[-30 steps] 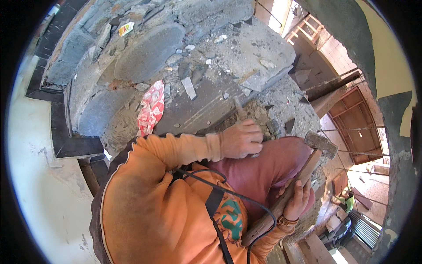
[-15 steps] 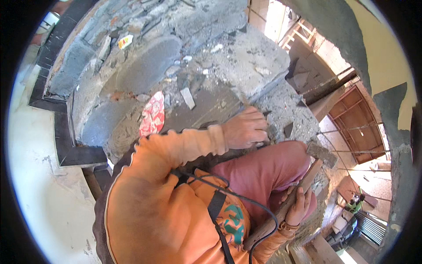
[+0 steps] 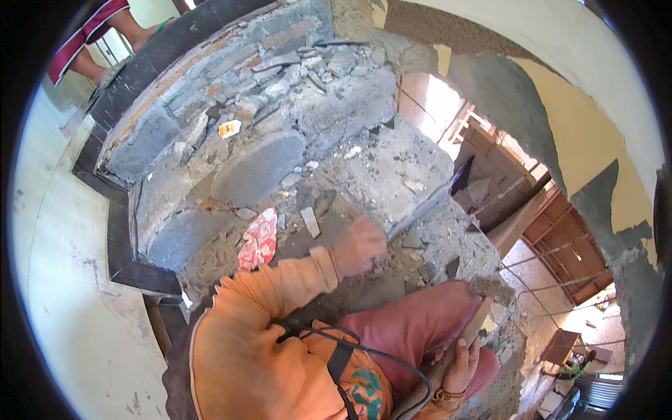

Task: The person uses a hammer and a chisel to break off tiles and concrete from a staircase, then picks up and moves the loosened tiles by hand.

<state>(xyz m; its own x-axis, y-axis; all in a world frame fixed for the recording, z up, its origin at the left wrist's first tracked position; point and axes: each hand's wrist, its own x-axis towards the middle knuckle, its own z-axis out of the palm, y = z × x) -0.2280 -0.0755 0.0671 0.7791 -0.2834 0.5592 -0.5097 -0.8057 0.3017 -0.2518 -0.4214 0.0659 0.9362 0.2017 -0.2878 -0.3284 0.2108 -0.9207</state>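
Note:
My right hand [image 3: 460, 367] is wrapped round the wooden handle of a hammer [image 3: 484, 311], which lies slanted against my bent knee. The hammer's dusty grey block head [image 3: 492, 288] sits just past the knee, by the broken concrete. My left hand [image 3: 360, 246] hovers over the dusty step, its fingers turned down and smeared by motion. Whether it holds anything, I cannot make out. Near it lie a pale flat chip [image 3: 310, 222] and a crumpled red-and-white wrapper [image 3: 258, 240]. Dark chips [image 3: 453, 266] lie on the rough concrete beyond my knee.
Broken steps [image 3: 175, 241] with black tile edging [image 3: 143, 278] curve up the left. Rubble [image 3: 280, 77] and a yellow wrapper [image 3: 229, 129] lie on them. At right, bare rebar [image 3: 567, 281] crosses an opening above a lower floor. Another person's feet [image 3: 143, 38] stand at the top left.
My left hand has moved left, away from the chips by my knee. The view has tilted upward, bringing another person's feet into sight. My right hand still grips the hammer.

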